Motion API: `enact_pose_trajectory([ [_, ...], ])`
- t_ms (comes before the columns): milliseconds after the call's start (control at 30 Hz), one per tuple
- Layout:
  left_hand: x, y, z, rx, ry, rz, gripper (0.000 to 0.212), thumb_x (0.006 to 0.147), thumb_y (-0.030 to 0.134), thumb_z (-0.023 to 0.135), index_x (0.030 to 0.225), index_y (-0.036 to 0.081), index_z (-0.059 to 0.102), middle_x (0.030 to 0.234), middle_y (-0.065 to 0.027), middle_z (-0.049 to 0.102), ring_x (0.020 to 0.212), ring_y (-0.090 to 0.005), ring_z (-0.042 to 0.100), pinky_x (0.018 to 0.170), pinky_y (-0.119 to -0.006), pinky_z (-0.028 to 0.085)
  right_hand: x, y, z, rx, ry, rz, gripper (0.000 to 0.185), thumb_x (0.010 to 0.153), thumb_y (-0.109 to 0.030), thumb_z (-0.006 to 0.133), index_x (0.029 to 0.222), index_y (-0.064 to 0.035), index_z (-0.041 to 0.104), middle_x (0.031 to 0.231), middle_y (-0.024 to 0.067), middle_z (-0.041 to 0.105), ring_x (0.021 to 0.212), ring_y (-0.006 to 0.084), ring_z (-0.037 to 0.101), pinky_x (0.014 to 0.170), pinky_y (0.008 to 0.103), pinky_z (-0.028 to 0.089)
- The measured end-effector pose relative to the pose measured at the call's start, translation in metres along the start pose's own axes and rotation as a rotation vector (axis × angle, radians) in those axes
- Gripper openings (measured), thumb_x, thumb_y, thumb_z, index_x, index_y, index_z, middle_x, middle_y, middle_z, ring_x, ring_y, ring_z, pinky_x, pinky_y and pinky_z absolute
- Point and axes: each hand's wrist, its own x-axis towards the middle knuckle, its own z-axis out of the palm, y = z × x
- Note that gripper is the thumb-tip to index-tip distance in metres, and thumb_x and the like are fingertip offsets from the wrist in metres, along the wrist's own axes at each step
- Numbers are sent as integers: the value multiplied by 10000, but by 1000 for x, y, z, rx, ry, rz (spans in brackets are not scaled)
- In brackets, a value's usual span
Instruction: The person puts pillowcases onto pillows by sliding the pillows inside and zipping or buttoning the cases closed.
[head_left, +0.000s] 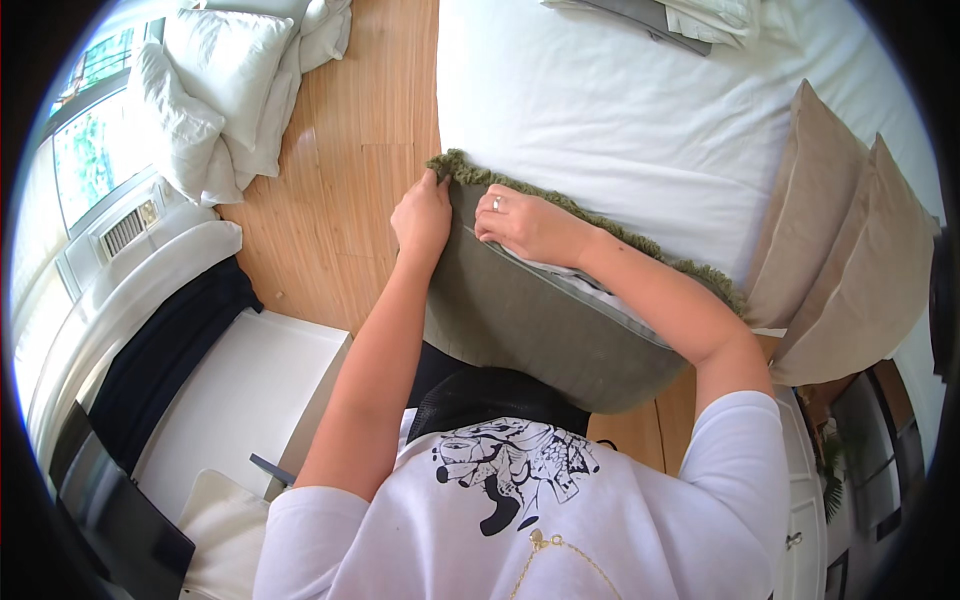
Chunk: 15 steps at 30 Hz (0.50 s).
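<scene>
An olive green cushion with a shaggy fringed edge leans between my body and the side of the bed. My left hand grips its upper left corner, just under the fringe. At the near end of the long zip opening, my right hand is closed on the cover's edge; the zip pull itself is hidden by the fingers. Pale filling or lining shows through the gap below my right forearm. Behind the cushion spreads the white sheet of the bed.
Two beige cushions stand on the bed at the right. Folded grey and white linen lies on its far part. White pillows are piled by the window. A white cabinet and a dark flat screen are at the left.
</scene>
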Motion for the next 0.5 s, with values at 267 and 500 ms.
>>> enact_pose_trajectory([
  [267,6,1,5,35,-27,-38,323,971,355,448,916,56,559,872,-191,672,812,-400,647,684,-514,501,29,30,0,400,-293,161,130,862,-85,636,825,0,545,836,86,558,778,229,555,708,346,441],
  [500,7,-1,3,34,-18,-18,339,972,356,446,904,45,562,842,-188,672,800,-401,647,679,-515,502,11,18,-1,431,-160,187,105,867,-87,627,835,-3,572,824,96,584,767,246,573,718,349,453],
])
